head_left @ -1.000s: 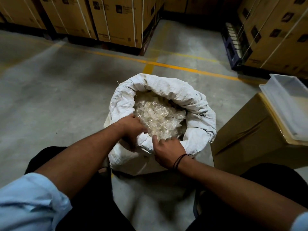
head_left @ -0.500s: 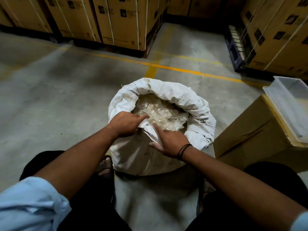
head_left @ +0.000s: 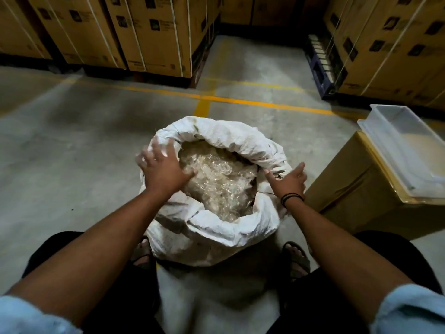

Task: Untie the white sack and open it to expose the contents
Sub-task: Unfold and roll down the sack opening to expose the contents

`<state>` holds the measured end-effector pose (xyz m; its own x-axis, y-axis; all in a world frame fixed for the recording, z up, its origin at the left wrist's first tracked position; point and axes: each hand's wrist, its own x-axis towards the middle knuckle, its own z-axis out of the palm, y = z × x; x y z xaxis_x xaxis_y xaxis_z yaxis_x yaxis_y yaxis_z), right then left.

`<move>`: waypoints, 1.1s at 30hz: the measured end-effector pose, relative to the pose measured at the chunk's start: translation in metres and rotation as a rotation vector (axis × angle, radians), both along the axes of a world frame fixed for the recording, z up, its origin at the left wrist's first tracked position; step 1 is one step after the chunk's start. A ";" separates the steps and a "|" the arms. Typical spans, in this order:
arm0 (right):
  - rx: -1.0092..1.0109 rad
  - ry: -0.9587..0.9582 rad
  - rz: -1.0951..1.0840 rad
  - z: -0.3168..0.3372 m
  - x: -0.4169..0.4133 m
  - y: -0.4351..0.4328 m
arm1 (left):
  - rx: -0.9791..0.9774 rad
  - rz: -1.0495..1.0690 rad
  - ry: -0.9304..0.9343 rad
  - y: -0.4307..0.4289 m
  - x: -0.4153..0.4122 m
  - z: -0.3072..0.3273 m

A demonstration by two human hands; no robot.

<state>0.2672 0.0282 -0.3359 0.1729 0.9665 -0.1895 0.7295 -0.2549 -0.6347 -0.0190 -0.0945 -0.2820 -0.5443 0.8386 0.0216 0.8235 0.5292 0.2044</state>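
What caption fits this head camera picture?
Left hand and right hand at the rim of the open white sack, clear plastic pieces inside.

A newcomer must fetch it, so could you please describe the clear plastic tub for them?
Find the white sack standing open on the concrete floor. To its right stands a lone cardboard box, and the tub lies on top of it. Unlike the brown cartons around, it is pale, shallow and see-through.

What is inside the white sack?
Clear crinkled plastic pieces fill the white sack nearly to its rolled rim. The left hand covers the pile's left edge; whatever lies deeper is hidden.
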 end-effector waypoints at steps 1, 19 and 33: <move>-0.048 0.077 -0.011 -0.004 0.000 0.000 | 0.030 0.153 -0.109 0.002 -0.002 0.000; -0.166 0.391 -0.236 0.021 0.000 0.069 | 0.414 0.520 -1.403 0.032 -0.077 -0.013; -0.095 -0.201 -0.078 0.063 -0.010 0.075 | -0.057 0.336 -0.753 0.041 -0.113 0.040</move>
